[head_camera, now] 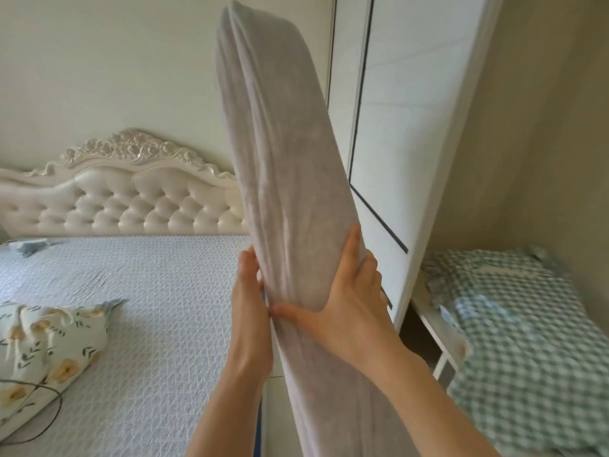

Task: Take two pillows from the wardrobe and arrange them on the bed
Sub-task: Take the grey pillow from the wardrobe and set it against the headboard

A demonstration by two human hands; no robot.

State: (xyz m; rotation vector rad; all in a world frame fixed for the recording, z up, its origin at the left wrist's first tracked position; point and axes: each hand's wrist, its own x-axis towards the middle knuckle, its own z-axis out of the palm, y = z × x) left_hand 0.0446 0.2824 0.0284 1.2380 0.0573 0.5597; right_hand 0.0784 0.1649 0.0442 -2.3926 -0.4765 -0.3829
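Note:
A long grey pillow (280,133) stands almost upright in front of me, edge on, leaning a little to the left at the top. My left hand (250,308) presses against its left side, and my right hand (346,298) wraps its right side with the thumb across the front. Both hands grip it near its lower third. The bed (148,308), covered in a pale quilted spread, lies to the left. A floral pillow (46,344) rests on the bed at the left edge. The white wardrobe (412,127) rises directly behind the grey pillow.
A cream tufted headboard (125,196) backs the bed against the wall. A dark cable (49,420) loops over the spread by the floral pillow. Green checked bedding (527,341) lies piled on a low white frame at the right, beside the wardrobe.

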